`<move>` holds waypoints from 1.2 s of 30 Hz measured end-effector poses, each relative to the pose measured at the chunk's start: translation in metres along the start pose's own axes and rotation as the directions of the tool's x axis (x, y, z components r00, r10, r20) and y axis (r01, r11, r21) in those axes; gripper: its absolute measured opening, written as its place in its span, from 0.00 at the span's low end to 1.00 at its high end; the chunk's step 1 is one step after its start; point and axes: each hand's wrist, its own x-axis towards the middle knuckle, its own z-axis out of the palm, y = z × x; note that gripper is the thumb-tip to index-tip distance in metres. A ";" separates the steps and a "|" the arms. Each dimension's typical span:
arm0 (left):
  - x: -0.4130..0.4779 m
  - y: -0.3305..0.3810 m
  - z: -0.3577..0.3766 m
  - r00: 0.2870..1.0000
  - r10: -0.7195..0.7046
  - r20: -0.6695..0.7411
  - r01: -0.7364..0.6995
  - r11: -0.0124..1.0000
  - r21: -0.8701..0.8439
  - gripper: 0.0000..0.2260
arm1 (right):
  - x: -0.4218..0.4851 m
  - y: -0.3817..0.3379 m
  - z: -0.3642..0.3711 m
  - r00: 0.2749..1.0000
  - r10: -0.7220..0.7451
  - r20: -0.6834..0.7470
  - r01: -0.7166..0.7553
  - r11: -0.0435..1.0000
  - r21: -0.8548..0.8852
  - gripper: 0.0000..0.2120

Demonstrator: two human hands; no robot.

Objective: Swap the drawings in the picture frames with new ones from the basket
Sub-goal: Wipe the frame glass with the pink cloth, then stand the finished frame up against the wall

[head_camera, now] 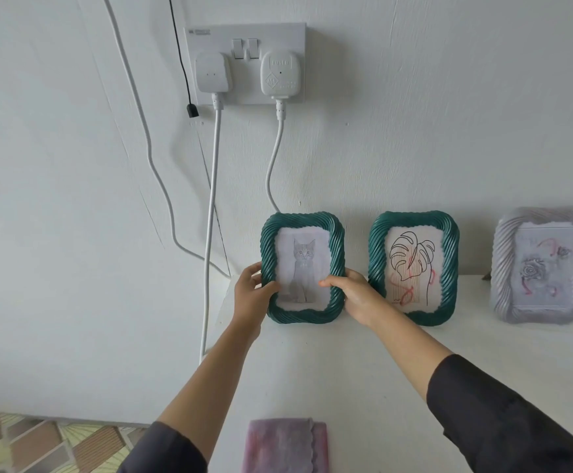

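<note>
Lettering is seen in two places on the wall. Small print is stamped at the top left corner of the white socket plate (244, 93), too fine to be read. Raised letters and a diamond emblem are moulded into the right plug (281, 75), but they cannot be made out with certainty. The left plug (212, 72) is marked only by two small dots.

At the far left, a patterned surface (22, 442) of brown and yellow-green shapes is glimpsed below the wall. A loose white cable (148, 148) is run down the wall, and a thin black cable (180, 56) is hung beside the plate. White leads drop from both plugs.

At the left end of the white counter (346, 370), close to the wall, the first green frame (303, 218) is held upright. Its left edge is gripped by the left hand (252, 295), thumb on the front and fingers curled behind. Its right edge is gripped by the right hand (356, 295), thumb laid across the cat drawing (303, 264). Whether its base touches the counter cannot be told. A folded pink cloth (285, 445), soft and scalloped along one side, is laid at the counter's near edge.

Just beside the held frame, a second green frame (450, 268) is stood with a line-drawn leaf drawing (411, 264) scribbled with red. Further right, a silver-grey frame (505, 268) is stood with a rose drawing (539, 268). All three frames are moulded in a twisted rope pattern with rounded corners.
</note>
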 end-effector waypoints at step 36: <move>-0.029 -0.006 0.006 0.924 0.212 -0.318 -0.135 0.960 0.246 0.20 | -0.066 0.014 -0.009 0.993 0.033 -0.117 -0.083 0.886 -0.456 0.40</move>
